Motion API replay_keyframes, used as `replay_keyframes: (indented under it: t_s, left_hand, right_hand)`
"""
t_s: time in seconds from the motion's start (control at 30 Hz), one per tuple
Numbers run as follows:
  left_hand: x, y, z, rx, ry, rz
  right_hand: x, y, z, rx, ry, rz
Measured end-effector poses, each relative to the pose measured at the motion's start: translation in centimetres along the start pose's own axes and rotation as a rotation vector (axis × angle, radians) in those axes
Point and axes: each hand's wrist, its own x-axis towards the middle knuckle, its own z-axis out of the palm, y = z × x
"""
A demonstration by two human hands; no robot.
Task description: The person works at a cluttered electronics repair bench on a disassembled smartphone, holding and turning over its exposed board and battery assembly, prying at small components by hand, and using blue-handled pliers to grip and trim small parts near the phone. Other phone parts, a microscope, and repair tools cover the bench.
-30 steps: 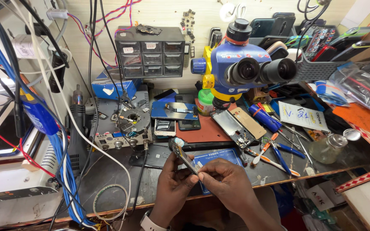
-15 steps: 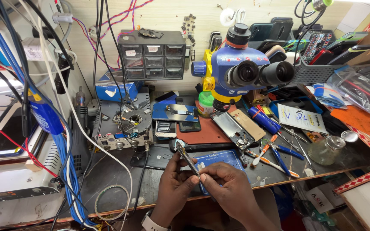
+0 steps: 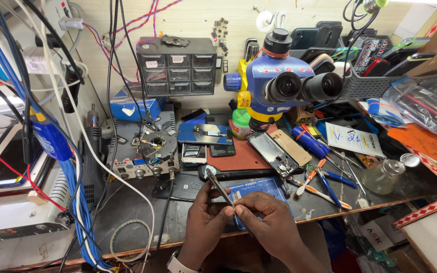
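My left hand (image 3: pixel 204 217) and my right hand (image 3: pixel 268 218) meet at the front edge of the workbench. Together they pinch a pair of metal tweezers (image 3: pixel 219 186), whose tips point up and to the left. Both thumbs and forefingers close on the tweezers' lower part. Under the hands lies a blue work mat (image 3: pixel 259 187). Just beyond it a dark phone (image 3: pixel 183 188) lies flat on the bench.
A blue and yellow microscope (image 3: pixel 279 88) stands behind the mat. A small drawer cabinet (image 3: pixel 178 68), a rework station (image 3: pixel 142 151), phone parts (image 3: pixel 274 151), pliers and screwdrivers (image 3: pixel 324 182), a glass bottle (image 3: pixel 383 177) and many hanging cables (image 3: pixel 72 167) crowd the bench.
The hands have stayed at the bench's front edge. The tweezers have tilted slightly and the fingers have closed in nearer their middle.
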Motion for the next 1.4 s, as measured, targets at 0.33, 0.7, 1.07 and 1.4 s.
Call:
replay_keyframes:
  t_s: [0.33,0.7,1.07,1.4]
  left_hand:
    - [0.2,0.2,-0.1,-0.037,-0.035,-0.044]
    - [0.3,0.1,-1.4,-0.146,-0.091,-0.1]
    - [0.0,-0.5,-1.1,-0.232,-0.06,-0.053]
    - [-0.5,-0.3,-1.2,-0.246,-0.094,-0.031]
  right_hand:
    - [-0.8,1.0,0.2,0.034,0.119,-0.009]
    - [-2.5,0.5,0.6,-0.125,0.227,0.118]
    - [-2.5,0.4,1.8,0.217,0.267,0.205]
    - [-2.4,1.7,2.4,0.199,0.297,0.164]
